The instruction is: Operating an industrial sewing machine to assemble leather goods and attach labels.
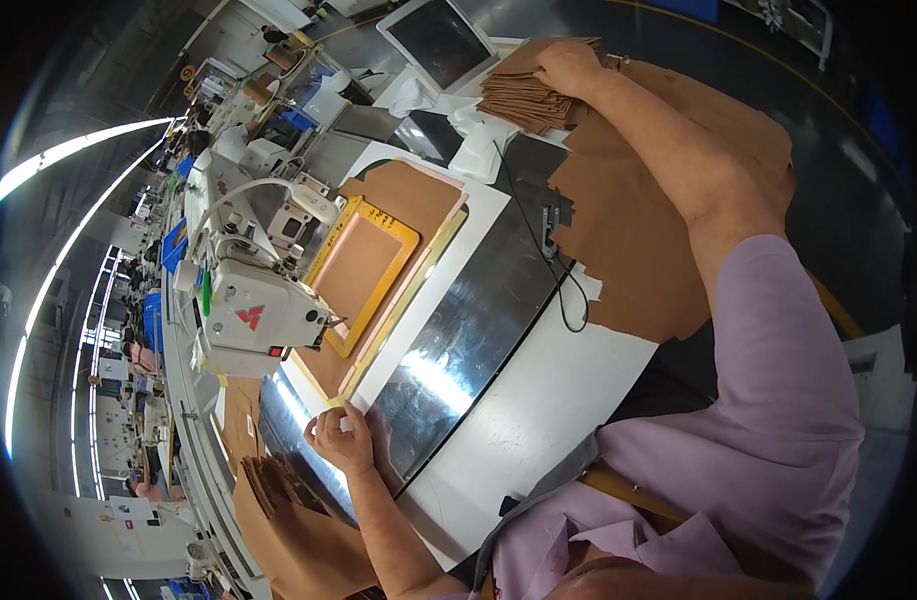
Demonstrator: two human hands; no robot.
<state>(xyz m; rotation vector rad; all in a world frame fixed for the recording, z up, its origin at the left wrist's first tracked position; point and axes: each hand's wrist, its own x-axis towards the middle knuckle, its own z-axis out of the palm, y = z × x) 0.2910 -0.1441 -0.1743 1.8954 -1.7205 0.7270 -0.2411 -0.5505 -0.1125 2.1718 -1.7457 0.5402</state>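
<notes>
My left hand (343, 437) is at the near corner of a sewing template, its fingers curled; a small white bit shows among them, too small to name. The template (440, 250) has pale yellow edges and lies under the sewing machine head, with a brown fabric panel (418, 190) in it. A yellow rectangular frame (403, 238) rests on that panel. Far off to the right, my right hand (570, 68) is closed at the top edge of a folded stack of brown fabric pieces (523, 98). Its fingertips are partly hidden.
The white machine head (253, 315) stands left of the template. Large brown sheets (643, 210) spread at right, and more brown pieces (298, 540) hang at lower left. A black cable (538, 235) crosses the shiny metal plate (458, 345). A screen (438, 42) stands at the back.
</notes>
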